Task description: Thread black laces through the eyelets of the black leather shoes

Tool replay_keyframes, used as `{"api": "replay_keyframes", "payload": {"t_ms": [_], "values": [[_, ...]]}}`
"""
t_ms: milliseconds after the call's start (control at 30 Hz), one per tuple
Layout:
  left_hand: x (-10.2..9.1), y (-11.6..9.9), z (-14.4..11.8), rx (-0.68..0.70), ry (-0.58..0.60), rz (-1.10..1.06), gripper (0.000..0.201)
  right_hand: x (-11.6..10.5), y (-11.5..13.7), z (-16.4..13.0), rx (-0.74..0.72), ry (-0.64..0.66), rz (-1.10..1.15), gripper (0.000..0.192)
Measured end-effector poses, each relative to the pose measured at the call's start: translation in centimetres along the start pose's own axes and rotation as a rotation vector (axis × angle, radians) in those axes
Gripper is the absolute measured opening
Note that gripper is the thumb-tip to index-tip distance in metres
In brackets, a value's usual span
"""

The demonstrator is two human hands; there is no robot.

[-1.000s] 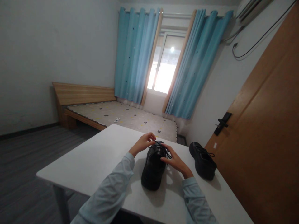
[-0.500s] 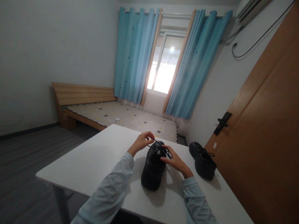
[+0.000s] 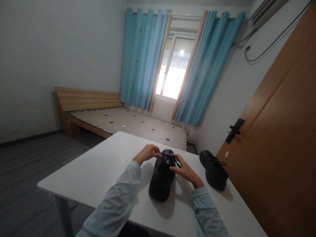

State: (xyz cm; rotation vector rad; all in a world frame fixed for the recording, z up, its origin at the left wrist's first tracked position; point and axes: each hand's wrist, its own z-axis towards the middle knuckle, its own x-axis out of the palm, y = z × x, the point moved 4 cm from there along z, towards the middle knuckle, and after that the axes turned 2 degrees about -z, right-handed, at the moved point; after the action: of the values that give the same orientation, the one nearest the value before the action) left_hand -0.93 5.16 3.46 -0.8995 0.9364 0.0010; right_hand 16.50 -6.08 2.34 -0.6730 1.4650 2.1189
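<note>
Pinching at the lace (image 3: 176,161) from both sides carried the main risk: judged likely to slip out of thin, dark cord, or to tug the near shoe (image 3: 161,179) off its place on the smooth white table (image 3: 98,171). At 9 o'clock of the shoe's toe, left hand (image 3: 147,153) curled, fingertips drawn together at the lace area; whether actually clamped on cord, could not be told. At the centre, near shoe stood upright on its sole, heel at 6 o'clock toward the wearer, toe at 12 o'clock; black, glossy, thick-soled. At 3 o'clock of the tongue, right hand (image 3: 185,171) rested against the upper, fingertips closed on a lace loop. Further toward 3 o'clock, second shoe (image 3: 213,170) lay well apart, near the table edge by the wooden door (image 3: 283,141); judged liable to be knocked off by a wide elbow sweep.
</note>
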Motion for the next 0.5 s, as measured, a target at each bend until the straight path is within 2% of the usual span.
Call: {"api": "replay_keyframes", "payload": {"t_ms": [267,400,500], "values": [[0.0,1.0,-0.1,-0.058,0.083,-0.023,0.029,0.0,-0.1,-0.1,0.013,-0.013,0.008,0.055],[-0.4,1.7,0.2,-0.109,-0.058,-0.157,0.030,0.0,-0.3,-0.1,0.019,-0.015,0.011,0.056],[-0.8,1.7,0.3,-0.157,-0.180,-0.422,0.026,-0.1,-0.5,-0.2,0.022,-0.013,0.003,0.057]]}}
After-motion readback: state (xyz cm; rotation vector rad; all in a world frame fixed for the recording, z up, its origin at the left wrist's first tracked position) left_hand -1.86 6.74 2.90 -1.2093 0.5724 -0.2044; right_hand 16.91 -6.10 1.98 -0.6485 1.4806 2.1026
